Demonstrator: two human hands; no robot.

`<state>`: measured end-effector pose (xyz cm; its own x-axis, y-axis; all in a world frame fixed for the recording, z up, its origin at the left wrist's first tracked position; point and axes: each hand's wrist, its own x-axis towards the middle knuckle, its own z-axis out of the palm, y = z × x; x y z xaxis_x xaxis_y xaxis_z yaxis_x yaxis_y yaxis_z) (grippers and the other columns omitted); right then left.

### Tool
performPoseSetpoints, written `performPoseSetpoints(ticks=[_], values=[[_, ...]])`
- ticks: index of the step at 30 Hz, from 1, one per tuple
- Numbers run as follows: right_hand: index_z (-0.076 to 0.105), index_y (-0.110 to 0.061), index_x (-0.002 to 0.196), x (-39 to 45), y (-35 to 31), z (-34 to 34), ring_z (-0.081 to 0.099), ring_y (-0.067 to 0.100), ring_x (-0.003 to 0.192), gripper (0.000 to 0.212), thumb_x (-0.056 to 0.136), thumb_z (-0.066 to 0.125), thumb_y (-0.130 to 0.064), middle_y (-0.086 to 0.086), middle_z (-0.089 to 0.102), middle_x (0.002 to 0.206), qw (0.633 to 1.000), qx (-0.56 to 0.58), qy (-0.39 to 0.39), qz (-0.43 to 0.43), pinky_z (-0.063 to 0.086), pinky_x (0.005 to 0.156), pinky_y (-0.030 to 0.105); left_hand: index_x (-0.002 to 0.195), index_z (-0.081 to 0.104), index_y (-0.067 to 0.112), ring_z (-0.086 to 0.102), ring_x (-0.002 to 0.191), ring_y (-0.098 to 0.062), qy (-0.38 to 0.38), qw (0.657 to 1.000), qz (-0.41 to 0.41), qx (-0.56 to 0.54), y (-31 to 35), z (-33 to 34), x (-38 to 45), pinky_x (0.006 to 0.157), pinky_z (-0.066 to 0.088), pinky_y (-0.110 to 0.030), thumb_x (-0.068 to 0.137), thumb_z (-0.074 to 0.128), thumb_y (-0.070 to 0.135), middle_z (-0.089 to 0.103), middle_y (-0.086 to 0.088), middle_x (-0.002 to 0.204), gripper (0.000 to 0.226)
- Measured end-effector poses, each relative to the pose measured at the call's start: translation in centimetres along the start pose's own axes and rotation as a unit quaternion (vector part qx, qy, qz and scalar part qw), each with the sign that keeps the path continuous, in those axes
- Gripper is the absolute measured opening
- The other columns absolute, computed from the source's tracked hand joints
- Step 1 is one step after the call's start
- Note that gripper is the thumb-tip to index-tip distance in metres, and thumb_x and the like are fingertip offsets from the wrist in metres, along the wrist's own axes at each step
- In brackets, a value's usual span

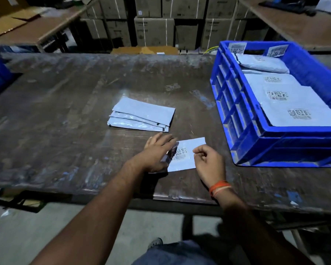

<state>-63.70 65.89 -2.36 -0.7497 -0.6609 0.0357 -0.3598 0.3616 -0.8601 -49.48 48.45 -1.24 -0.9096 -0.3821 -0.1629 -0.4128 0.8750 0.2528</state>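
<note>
Job in hand: closing a small mailer bag [187, 150] that has a barcode sticker on it.
Where the bag is: flat on the table [65, 111], near the front edge, right between the two hands.
Which way it lies: its long side runs left to right, with the right end tipped a little away from the person. The open end with the dark flap [169, 153] points left.
Left hand [157, 150]: fingers are mostly straight and lie over the dark flap, pressing it down. This hand is nearest the end that needs shutting.
Right hand [210, 161]: fingers are curled at the bag's right edge and seem to pinch it to keep the bag from sliding.
What the next move hangs on: I think the flap must fold to the right, over the white side, so the left hand should push that way while the right hand holds.
Bag feel: thin, smooth, shiny plastic, white outside and dark inside; floppy and slippery.
Table feel: hard, dark, scratched and scuffed.
Stack of empty bags [141, 117]: just past the left hand, fanned out, flat.
Blue crate [237, 111]: stiff plastic with ribbed walls, well to the right, past the right hand.
Packed bags [287, 104]: lying in the crate, stickers up.
</note>
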Motion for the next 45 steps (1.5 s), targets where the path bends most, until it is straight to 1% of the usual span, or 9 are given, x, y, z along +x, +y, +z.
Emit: performPoseSetpoints(ticks=[3, 6, 10, 17, 23, 29, 34, 40, 45], values=[[0.066, -0.018, 0.120, 1.0, 0.3, 1.1, 0.062, 0.023, 0.111, 0.046, 0.082, 0.042, -0.026, 0.003, 0.064, 0.124, 0.979, -0.130, 0.018, -0.155, 0.050, 0.098, 0.041, 0.161, 0.014, 0.026, -0.006, 0.155, -0.028, 0.053, 0.996, -0.059, -0.039, 1.2, 0.2, -0.4, 0.124, 0.005, -0.053, 0.097, 0.052, 0.027, -0.001, 0.002, 0.169, 0.075], [0.039, -0.023, 0.152, 2.1, 0.8, 2.0, 0.024, 0.023, 0.150, 0.060, 0.094, 0.032, -0.040, 0.001, 0.030, 0.161, 0.932, -0.297, -0.067, -0.196, 0.028, 0.115, 0.041, 0.161, 0.012, 0.018, -0.005, 0.154, -0.035, 0.099, 0.987, -0.111, -0.069, 3.3, 2.2, -0.7, 0.124, 0.009, -0.053, 0.105, 0.036, 0.035, 0.001, -0.005, 0.169, 0.063], [0.020, -0.032, 0.157, 2.2, 1.0, 2.3, 0.001, 0.022, 0.154, 0.068, 0.095, 0.007, -0.055, 0.000, 0.007, 0.167, 0.867, -0.426, -0.158, -0.205, 0.020, 0.119, 0.048, 0.160, 0.018, 0.024, -0.001, 0.155, -0.034, 0.111, 0.989, -0.100, 0.017, 3.7, 5.2, -1.3, 0.123, 0.011, -0.053, 0.106, 0.020, 0.049, 0.006, -0.006, 0.169, 0.060], [0.010, -0.040, 0.157, 2.8, 1.6, 1.2, 0.001, 0.026, 0.153, 0.057, 0.103, 0.023, -0.053, -0.001, 0.001, 0.167, 0.879, -0.450, -0.128, -0.097, 0.019, 0.117, 0.047, 0.159, 0.005, 0.043, -0.006, 0.154, -0.036, 0.109, 0.978, -0.176, 0.016, 2.1, 5.2, -2.4, 0.121, 0.007, -0.061, 0.104, 0.020, 0.051, -0.007, -0.005, 0.169, 0.058], [0.049, -0.032, 0.144, 3.0, 0.5, 0.0, 0.040, 0.036, 0.125, 0.055, 0.090, 0.061, -0.032, 0.013, 0.040, 0.139, 0.940, -0.341, -0.032, 0.016, 0.038, 0.108, 0.038, 0.145, 0.042, 0.034, 0.038, 0.124, -0.034, 0.177, 0.926, -0.324, -0.079, 4.4, 3.3, -3.2, 0.099, 0.039, -0.047, 0.092, 0.057, 0.035, 0.035, -0.014, 0.138, 0.054], [0.071, -0.030, 0.109, 3.4, 0.2, -0.5, 0.065, 0.024, 0.085, 0.045, 0.076, 0.064, -0.001, 0.004, 0.072, 0.106, 0.994, -0.071, -0.057, 0.060, 0.053, 0.079, 0.030, 0.118, 0.060, 0.034, 0.053, 0.098, -0.025, 0.177, 0.860, -0.360, -0.315, 3.6, 1.1, -2.3, 0.082, 0.046, -0.027, 0.080, 0.063, -0.001, 0.042, -0.008, 0.123, 0.051], [0.077, -0.028, 0.098, 4.0, -2.5, -1.9, 0.046, 0.017, 0.060, 0.038, 0.074, 0.062, -0.002, -0.002, 0.063, 0.075, 0.994, 0.075, -0.061, 0.053, 0.041, 0.063, 0.029, 0.083, 0.067, 0.023, 0.047, 0.059, -0.012, 0.196, 0.792, -0.296, -0.497, 0.3, 0.6, -1.7, 0.056, 0.038, -0.022, 0.085, 0.065, -0.008, 0.063, 0.000, 0.084, 0.031], [0.076, -0.012, 0.100, 5.6, -10.3, -5.8, 0.063, -0.004, 0.070, 0.027, 0.087, 0.063, 0.008, -0.011, 0.073, 0.084, 0.986, 0.157, -0.049, -0.024, 0.045, 0.062, 0.007, 0.097, 0.074, 0.014, 0.057, 0.072, -0.018, 0.244, 0.739, -0.187, -0.600, -0.7, -8.4, -0.8, 0.069, 0.047, -0.028, 0.090, 0.064, -0.008, 0.070, -0.007, 0.087, 0.025], [0.075, -0.014, 0.094, 7.7, -14.7, -12.2, 0.065, 0.013, 0.070, 0.020, 0.090, 0.064, 0.002, 0.007, 0.072, 0.084, 0.965, 0.259, -0.048, -0.004, 0.052, 0.056, 0.022, 0.099, 0.075, 0.011, 0.054, 0.057, -0.010, 0.262, 0.744, -0.112, -0.604, 2.7, -15.2, 1.5, 0.055, 0.046, -0.020, 0.092, 0.067, -0.002, 0.066, -0.004, 0.076, 0.017]])
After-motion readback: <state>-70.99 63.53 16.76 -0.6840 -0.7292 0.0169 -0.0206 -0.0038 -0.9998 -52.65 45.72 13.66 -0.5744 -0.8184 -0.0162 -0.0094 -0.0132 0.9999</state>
